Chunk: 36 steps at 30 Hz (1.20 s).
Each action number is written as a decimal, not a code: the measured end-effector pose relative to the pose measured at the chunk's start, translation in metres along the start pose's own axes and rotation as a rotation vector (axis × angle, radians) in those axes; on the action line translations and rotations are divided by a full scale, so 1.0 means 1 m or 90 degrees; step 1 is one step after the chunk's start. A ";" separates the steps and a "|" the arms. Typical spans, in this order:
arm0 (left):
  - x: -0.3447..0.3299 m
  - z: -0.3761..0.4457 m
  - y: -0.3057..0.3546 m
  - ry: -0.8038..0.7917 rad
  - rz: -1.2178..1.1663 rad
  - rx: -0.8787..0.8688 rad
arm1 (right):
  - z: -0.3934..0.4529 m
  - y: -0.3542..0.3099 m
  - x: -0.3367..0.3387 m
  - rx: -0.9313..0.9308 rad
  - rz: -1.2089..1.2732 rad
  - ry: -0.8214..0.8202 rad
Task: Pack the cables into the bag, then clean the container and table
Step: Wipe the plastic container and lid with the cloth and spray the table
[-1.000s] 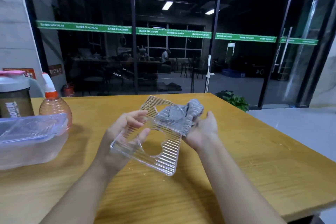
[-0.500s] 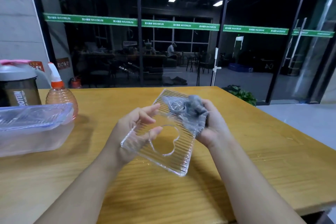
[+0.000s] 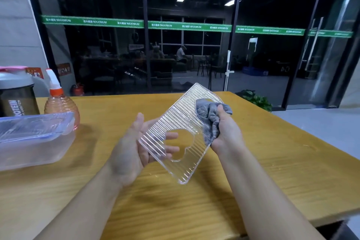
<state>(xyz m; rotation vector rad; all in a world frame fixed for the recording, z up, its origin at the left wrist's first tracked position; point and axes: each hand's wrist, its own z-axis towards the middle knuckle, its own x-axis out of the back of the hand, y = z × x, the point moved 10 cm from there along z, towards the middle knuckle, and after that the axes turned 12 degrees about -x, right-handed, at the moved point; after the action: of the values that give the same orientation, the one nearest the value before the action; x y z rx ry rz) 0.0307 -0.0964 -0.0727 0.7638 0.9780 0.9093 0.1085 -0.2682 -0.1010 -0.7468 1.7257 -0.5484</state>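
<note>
A clear ribbed plastic lid [image 3: 181, 121] with a rounded cut-out in its middle is held tilted above the wooden table [image 3: 253, 161]. My left hand [image 3: 134, 148] supports it from below at its left edge, fingers showing through the plastic. My right hand [image 3: 226, 132] grips a crumpled grey cloth [image 3: 209, 117] pressed against the lid's right side. The clear plastic container [image 3: 33, 138] with a blue-edged lid rests on the table at the far left.
An orange spray bottle [image 3: 60, 105] and a dark shaker bottle [image 3: 17, 95] stand behind the container at the back left. Glass walls rise beyond the table's far edge. A potted plant [image 3: 255, 99] sits on the floor to the right.
The lid has tipped up more steeply. My right hand with the cloth slid from the lid's upper part toward its right edge and lower down. My left palm has opened under the lid.
</note>
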 end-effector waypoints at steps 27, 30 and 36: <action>0.046 0.003 0.004 0.109 0.077 0.038 | -0.037 -0.020 -0.030 0.001 -0.322 -0.280; 0.046 0.003 0.005 0.092 0.079 0.036 | -0.036 -0.016 -0.033 0.007 -0.393 -0.295; 0.049 0.004 0.008 0.110 0.123 0.011 | -0.031 -0.023 -0.028 0.089 -0.468 -0.180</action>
<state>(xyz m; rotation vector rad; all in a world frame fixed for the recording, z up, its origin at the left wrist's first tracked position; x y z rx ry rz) 0.0455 -0.0500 -0.0818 0.8147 1.0777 1.1504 0.0880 -0.2638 -0.0577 -1.2941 1.1060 -0.9925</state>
